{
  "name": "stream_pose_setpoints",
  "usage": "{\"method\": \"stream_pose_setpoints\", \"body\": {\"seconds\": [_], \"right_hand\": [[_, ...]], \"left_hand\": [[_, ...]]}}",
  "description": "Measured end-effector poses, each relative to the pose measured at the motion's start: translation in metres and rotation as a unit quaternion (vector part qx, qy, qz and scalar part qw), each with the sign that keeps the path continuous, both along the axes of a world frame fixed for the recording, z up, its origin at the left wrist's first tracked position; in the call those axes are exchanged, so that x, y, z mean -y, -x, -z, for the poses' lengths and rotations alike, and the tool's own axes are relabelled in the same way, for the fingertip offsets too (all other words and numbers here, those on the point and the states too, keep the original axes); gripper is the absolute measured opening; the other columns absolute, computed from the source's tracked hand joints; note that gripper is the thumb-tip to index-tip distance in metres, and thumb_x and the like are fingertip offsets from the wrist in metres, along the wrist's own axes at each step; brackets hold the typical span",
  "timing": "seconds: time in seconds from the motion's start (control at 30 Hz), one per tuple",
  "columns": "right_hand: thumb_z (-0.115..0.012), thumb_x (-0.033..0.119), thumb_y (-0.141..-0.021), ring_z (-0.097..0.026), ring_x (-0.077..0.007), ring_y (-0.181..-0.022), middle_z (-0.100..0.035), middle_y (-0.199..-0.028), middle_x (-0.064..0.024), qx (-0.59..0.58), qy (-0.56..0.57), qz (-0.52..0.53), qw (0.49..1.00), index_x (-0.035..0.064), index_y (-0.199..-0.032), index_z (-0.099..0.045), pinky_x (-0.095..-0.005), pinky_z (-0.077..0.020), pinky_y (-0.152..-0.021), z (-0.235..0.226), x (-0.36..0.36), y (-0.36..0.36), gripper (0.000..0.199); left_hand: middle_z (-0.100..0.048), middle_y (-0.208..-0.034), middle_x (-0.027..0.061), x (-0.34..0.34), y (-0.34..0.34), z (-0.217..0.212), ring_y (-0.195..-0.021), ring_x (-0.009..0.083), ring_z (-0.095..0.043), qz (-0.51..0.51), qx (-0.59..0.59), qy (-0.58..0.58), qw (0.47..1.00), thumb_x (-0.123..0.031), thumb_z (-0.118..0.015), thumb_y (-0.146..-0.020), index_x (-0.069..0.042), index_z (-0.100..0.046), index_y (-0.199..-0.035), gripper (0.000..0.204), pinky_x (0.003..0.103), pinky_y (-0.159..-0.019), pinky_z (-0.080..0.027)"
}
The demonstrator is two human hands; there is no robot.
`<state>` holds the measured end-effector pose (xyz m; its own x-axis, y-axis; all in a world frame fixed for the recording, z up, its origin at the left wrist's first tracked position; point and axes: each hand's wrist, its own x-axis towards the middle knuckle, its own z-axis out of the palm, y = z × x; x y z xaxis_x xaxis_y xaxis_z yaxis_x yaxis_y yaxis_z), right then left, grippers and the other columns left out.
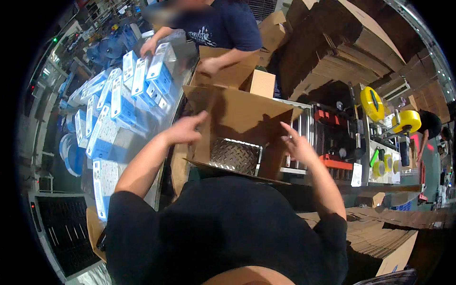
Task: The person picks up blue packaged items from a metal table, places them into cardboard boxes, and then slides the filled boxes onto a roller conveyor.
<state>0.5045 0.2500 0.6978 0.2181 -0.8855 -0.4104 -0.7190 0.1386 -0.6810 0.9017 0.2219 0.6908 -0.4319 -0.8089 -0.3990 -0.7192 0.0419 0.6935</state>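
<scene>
An open brown cardboard box (251, 111) stands upright in front of me with its flaps up. Ribbed metal plate (235, 156) shows through its open bottom. My left hand (186, 129) is over the box's left wall, fingers stretched toward the inside. Over the right wall is my right hand (296, 143), its fingers apart and pointing up and inward. Neither hand visibly holds anything; whether they touch the cardboard I cannot tell.
White-and-blue product boxes (122, 102) stand in rows on the metal table (137, 156) at left. Across from me, a co-worker's hands reach to a product box and another carton (228, 71). Flattened cardboard (327, 57) and yellow tape rolls (372, 103) are at right.
</scene>
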Motion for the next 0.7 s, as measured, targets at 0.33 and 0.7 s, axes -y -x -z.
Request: {"method": "stream_pose_setpoints", "body": {"seconds": [0.33, 0.7], "right_hand": [[-0.065, 0.026, -0.083, -0.04, -0.032, -0.131, -0.051, -0.133, -0.015, -0.257, 0.493, -0.005, 0.831, 0.0038, -0.138, -0.041, -0.0536, -0.0268, -0.109, 0.08, 0.042, 0.002, 0.064], [-0.062, 0.035, -0.089, -0.042, -0.0348, -0.129, -0.045, -0.138, -0.0247, 0.068, 0.089, 0.174, 0.978, -0.0038, -0.137, -0.04, -0.0412, -0.0335, -0.107, 0.297, 0.012, 0.011, 0.066]], "left_hand": [[-0.063, -0.11, 0.0235, -0.007, 0.105, 0.099, -0.111, 0.0363, -0.058, 0.136, 0.226, 0.099, 0.96, -0.042, -0.069, -0.079, -0.01, -0.063, -0.118, 0.051, 0.042, -0.096, -0.044], [-0.041, -0.143, 0.0188, -0.027, -0.001, 0.162, -0.133, 0.0353, -0.036, -0.12, 0.256, 0.289, 0.914, -0.041, -0.051, -0.09, -0.002, -0.039, -0.139, 0.064, 0.049, -0.112, -0.026]]}}
